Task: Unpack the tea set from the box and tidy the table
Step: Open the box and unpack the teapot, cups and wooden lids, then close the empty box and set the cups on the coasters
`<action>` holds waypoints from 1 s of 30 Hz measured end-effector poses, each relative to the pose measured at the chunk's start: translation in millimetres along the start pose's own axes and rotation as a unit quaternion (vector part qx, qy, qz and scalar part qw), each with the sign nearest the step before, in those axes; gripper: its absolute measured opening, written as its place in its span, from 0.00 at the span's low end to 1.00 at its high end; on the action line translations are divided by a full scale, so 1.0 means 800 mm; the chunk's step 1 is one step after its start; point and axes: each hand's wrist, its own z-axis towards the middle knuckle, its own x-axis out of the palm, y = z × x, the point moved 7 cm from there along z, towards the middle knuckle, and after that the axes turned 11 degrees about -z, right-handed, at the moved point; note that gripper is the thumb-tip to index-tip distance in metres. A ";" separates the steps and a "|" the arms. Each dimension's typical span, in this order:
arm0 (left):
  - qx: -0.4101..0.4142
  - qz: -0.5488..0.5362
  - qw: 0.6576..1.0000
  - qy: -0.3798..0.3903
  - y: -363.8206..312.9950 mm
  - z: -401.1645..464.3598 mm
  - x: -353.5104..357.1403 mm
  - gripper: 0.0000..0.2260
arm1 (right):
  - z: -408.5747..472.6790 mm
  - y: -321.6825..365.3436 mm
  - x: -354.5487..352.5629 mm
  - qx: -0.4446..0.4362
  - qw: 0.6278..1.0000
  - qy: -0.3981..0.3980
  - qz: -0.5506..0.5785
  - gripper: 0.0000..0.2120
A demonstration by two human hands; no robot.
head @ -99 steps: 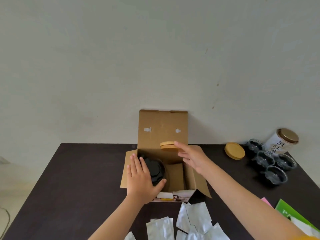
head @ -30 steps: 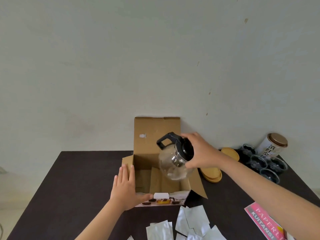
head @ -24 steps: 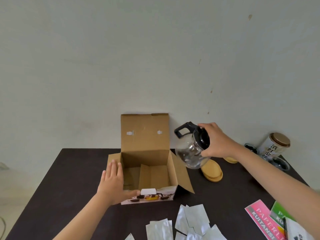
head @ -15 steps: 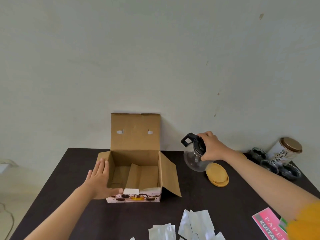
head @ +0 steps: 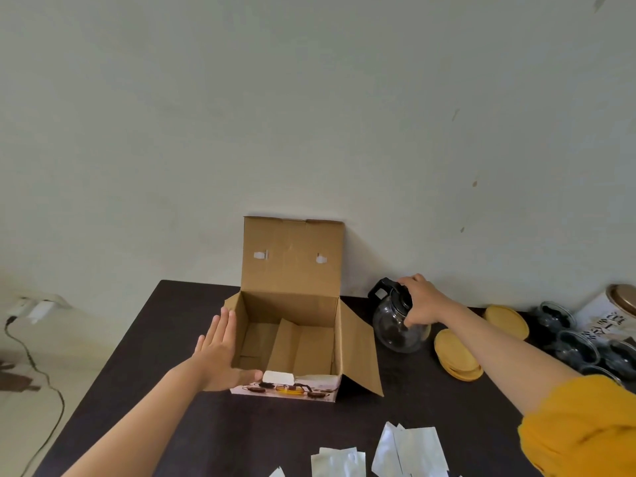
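An open cardboard box [head: 292,259] stands on the dark table [head: 144,366], its lid flap upright against the wall; only cardboard dividers show inside. My left hand [head: 220,352] is flat and open against the box's left front corner, thumb along the front edge. To the right of the box a glass teapot [head: 395,328] with a black lid and handle rests on the table. My right hand [head: 421,299] grips it from above at the lid. Wooden coasters [head: 456,352] lie stacked just right of the teapot, with another coaster [head: 506,316] behind them.
Several small glass cups [head: 573,346] and a white tin with a gold lid [head: 616,306] sit at the far right. Silver foil packets [head: 409,452] lie near the table's front edge. A power cable [head: 38,370] hangs off to the left.
My right hand lifted the teapot out of the box, carried it right and lowered it onto the table beside the coasters. My left hand stayed at the box's left front corner.
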 end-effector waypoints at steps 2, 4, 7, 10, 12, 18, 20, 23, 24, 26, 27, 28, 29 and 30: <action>0.003 -0.004 1.000 -0.005 0.000 0.000 0.000 0.57 | 0.004 -0.002 0.004 0.005 1.000 0.002 0.015 0.51; 0.009 -0.015 1.000 -0.013 -0.001 0.002 0.000 0.56 | 0.003 -0.003 0.009 0.022 1.000 0.000 -0.009 0.50; 0.011 -0.036 0.998 -0.045 0.000 0.001 0.004 0.54 | -0.025 0.009 0.010 0.091 0.994 -0.056 -0.019 0.48; -0.003 -0.024 0.992 -0.123 0.003 -0.010 0.001 0.53 | -0.091 0.047 0.034 0.119 0.973 -0.177 0.093 0.44; 0.007 -0.043 0.978 -0.204 0.002 -0.024 -0.001 0.53 | -0.141 0.074 0.074 0.131 0.945 -0.194 0.226 0.39; -0.102 -0.295 0.886 -0.342 0.009 -0.066 0.026 0.59 | -0.217 0.135 0.185 0.290 0.573 0.004 0.767 0.29; -0.153 -0.405 0.846 -0.310 0.019 -0.063 0.035 0.58 | -0.215 0.159 0.195 0.266 0.409 0.071 0.870 0.32; -0.080 -0.487 0.817 -0.299 0.018 -0.060 0.036 0.44 | -0.211 0.159 0.184 0.233 0.268 0.046 0.934 0.30; -0.059 -0.491 0.817 -0.298 0.015 -0.064 0.035 0.41 | -0.212 0.157 0.177 0.221 0.243 0.033 0.944 0.29; -0.044 -0.484 0.818 -0.306 0.013 -0.072 0.030 0.39 | -0.216 0.157 0.165 0.202 0.229 0.022 0.952 0.29; -0.038 -0.475 0.822 -0.311 0.012 -0.074 0.028 0.38 | -0.220 0.158 0.161 0.190 0.234 0.024 0.953 0.30; -0.030 -0.461 0.831 -0.312 0.012 -0.075 0.028 0.38 | -0.223 0.160 0.159 0.177 0.243 0.023 0.953 0.33; -0.021 -0.443 0.841 -0.308 0.011 -0.076 0.028 0.37 | -0.226 0.162 0.157 0.166 0.253 0.020 0.953 0.36; -0.013 -0.426 0.852 -0.304 0.010 -0.077 0.028 0.36 | -0.228 0.163 0.155 0.154 0.264 0.015 0.952 0.37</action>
